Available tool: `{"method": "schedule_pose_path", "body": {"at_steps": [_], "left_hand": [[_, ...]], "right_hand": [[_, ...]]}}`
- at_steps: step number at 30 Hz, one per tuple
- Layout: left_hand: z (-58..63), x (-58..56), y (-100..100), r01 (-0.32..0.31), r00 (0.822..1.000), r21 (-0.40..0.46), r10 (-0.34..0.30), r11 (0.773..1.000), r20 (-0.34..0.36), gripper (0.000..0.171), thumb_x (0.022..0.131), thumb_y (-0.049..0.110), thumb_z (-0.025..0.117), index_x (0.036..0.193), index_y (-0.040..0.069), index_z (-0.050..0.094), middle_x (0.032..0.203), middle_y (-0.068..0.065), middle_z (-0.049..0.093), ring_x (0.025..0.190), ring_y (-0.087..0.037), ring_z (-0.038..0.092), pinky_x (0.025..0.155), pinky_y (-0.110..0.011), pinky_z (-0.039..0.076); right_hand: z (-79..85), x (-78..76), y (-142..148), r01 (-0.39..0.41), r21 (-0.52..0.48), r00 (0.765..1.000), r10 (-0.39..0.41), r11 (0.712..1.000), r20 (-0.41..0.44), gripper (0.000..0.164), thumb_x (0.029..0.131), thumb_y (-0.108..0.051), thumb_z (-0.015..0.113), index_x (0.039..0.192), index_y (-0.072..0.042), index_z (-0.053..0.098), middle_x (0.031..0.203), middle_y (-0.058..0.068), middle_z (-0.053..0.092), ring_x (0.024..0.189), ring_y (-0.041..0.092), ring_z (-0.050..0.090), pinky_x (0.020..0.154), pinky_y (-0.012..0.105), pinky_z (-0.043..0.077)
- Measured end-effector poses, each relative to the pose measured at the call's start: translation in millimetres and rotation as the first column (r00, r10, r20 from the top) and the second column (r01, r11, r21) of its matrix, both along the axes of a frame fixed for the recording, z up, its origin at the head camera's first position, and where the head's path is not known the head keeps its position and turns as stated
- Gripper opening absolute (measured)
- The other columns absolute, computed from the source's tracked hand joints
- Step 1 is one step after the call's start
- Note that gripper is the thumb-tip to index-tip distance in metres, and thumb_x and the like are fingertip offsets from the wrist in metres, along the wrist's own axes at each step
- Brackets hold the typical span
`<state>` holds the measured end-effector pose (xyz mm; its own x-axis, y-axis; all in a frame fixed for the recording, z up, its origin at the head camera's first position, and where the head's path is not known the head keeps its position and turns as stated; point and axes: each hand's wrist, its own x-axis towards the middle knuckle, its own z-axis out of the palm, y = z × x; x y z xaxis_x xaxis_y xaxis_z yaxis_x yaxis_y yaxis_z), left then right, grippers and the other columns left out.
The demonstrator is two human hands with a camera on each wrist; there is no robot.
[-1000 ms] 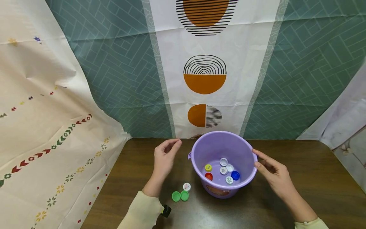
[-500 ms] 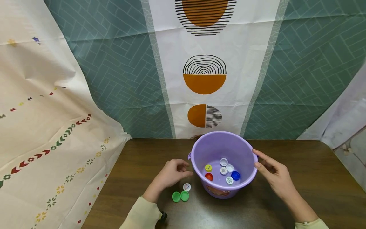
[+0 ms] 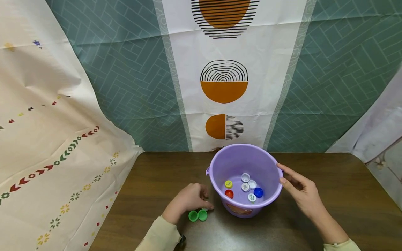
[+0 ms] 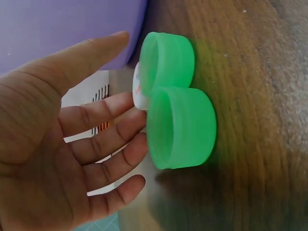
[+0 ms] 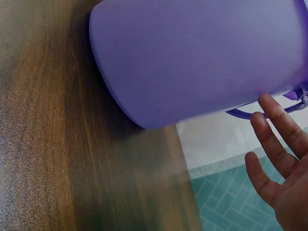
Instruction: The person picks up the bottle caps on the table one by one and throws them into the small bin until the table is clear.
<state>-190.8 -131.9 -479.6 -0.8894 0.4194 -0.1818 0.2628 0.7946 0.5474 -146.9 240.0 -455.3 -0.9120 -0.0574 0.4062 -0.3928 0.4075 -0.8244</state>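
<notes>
My left hand (image 3: pixel 192 198) reaches low over the table beside a white bottle cap (image 4: pixel 139 91) and two green bottle caps (image 3: pixel 202 215). In the left wrist view its thumb is held apart from the fingers, whose tips are right at the white cap. That cap is mostly hidden under the hand in the head view. Both green caps lie hollow side up. My right hand (image 3: pixel 303 191) touches the right rim of a purple bucket (image 3: pixel 242 157) with index finger and thumb. Its other fingers extend loosely by the bucket wall in the right wrist view.
Inside the bucket lie several caps, among them a yellow cap (image 3: pixel 228 184), a red cap (image 3: pixel 229 193) and a blue cap (image 3: pixel 258 192). The bucket stands on a dark wooden table (image 3: pixel 339 195). Patterned cloth (image 3: pixel 150 104) hangs behind the table.
My left hand has come down and toward the front from left of the bucket to the caps, now covering most of the white one. The right hand has stayed at the rim.
</notes>
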Motion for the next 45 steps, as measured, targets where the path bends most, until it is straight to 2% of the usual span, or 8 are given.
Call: {"method": "schedule_pose_path", "body": {"at_steps": [4, 14, 19, 24, 29, 36, 41, 45], "left_hand": [[-2.1, 2.8, 3, -0.008, 0.999, -0.076, 0.005, 0.997, -0.044, 0.037, 0.058, 0.048, 0.083, 0.075, 0.021, 0.064, 0.067, 0.014, 0.059, 0.058, -0.003, 0.052, 0.054, -0.021, 0.043], [-4.2, 2.5, 4, 0.003, 0.998, -0.091, -0.008, 0.996, -0.061, 0.029, 0.061, 0.036, 0.082, 0.078, 0.019, 0.066, 0.065, 0.014, 0.058, 0.057, -0.004, 0.052, 0.053, -0.022, 0.042], [-3.6, 1.7, 2, -0.026, 0.997, -0.144, 0.015, 0.989, -0.075, 0.031, 0.058, 0.042, 0.082, 0.073, 0.022, 0.063, 0.063, 0.014, 0.056, 0.056, -0.006, 0.050, 0.049, -0.026, 0.040], [-0.1, 1.4, 1, -0.060, 0.996, -0.178, 0.046, 0.982, -0.081, 0.032, 0.056, 0.046, 0.084, 0.061, 0.025, 0.059, 0.058, 0.013, 0.054, 0.054, -0.008, 0.049, 0.047, -0.028, 0.038], [0.0, -2.8, -2, -0.073, 0.989, -0.148, 0.053, 0.986, -0.136, 0.027, 0.058, 0.040, 0.083, 0.061, 0.026, 0.060, 0.057, 0.015, 0.054, 0.055, -0.008, 0.049, 0.048, -0.027, 0.038], [-8.7, -12.6, -11, -0.050, 0.983, -0.013, 0.047, 0.999, -0.179, 0.015, 0.064, 0.022, 0.080, 0.073, 0.019, 0.068, 0.062, 0.011, 0.060, 0.059, -0.006, 0.051, 0.054, -0.021, 0.043], [-16.6, -18.4, -18, -0.049, 0.980, 0.019, 0.052, 0.999, -0.190, 0.023, 0.065, 0.016, 0.080, 0.086, 0.015, 0.072, 0.073, 0.006, 0.066, 0.067, -0.006, 0.055, 0.060, -0.020, 0.045], [-18.7, -20.6, -21, -0.059, 0.981, 0.031, 0.064, 0.998, -0.184, 0.023, 0.063, 0.016, 0.081, 0.084, 0.012, 0.071, 0.072, 0.004, 0.066, 0.067, -0.007, 0.055, 0.061, -0.021, 0.045]], "right_hand": [[0.8, 1.3, -1, -0.001, -0.001, 1.000, 0.001, 1.000, 0.003, 0.046, 0.089, -0.004, 0.060, 0.134, -0.012, 0.052, 0.099, 0.000, 0.071, 0.082, 0.006, 0.067, 0.067, 0.019, 0.052], [1.2, 3.0, -2, -0.004, -0.010, 1.000, 0.004, 1.000, 0.004, 0.046, 0.089, -0.003, 0.060, 0.134, -0.011, 0.052, 0.101, 0.006, 0.071, 0.083, 0.006, 0.067, 0.069, 0.018, 0.053], [-1.0, 1.7, -1, -0.003, -0.001, 1.000, 0.003, 1.000, 0.008, 0.046, 0.089, -0.004, 0.060, 0.134, -0.013, 0.052, 0.103, 0.004, 0.070, 0.083, 0.007, 0.067, 0.068, 0.019, 0.053], [-2.6, 0.7, -1, -0.001, 0.003, 1.000, 0.001, 1.000, 0.006, 0.047, 0.089, -0.005, 0.060, 0.134, -0.013, 0.052, 0.101, 0.005, 0.070, 0.081, 0.007, 0.066, 0.065, 0.021, 0.052], [-2.0, 0.4, -1, 0.003, 0.004, 1.000, -0.003, 1.000, 0.002, 0.047, 0.089, -0.004, 0.061, 0.134, -0.013, 0.052, 0.107, 0.000, 0.069, 0.082, 0.006, 0.065, 0.065, 0.020, 0.051], [-0.8, -0.1, -1, 0.011, 0.007, 1.000, -0.011, 1.000, -0.002, 0.047, 0.089, -0.005, 0.061, 0.134, -0.013, 0.052, 0.100, 0.003, 0.070, 0.079, 0.007, 0.064, 0.061, 0.020, 0.049], [0.1, 0.2, -2, 0.024, 0.011, 1.000, -0.024, 1.000, -0.006, 0.046, 0.089, -0.004, 0.061, 0.133, -0.013, 0.053, 0.098, 0.005, 0.070, 0.076, 0.006, 0.064, 0.060, 0.020, 0.048], [0.4, 0.8, -1, 0.032, 0.013, 0.999, -0.032, 0.999, -0.005, 0.046, 0.089, -0.004, 0.061, 0.133, -0.013, 0.053, 0.098, 0.008, 0.070, 0.076, 0.006, 0.063, 0.060, 0.020, 0.048]]}}
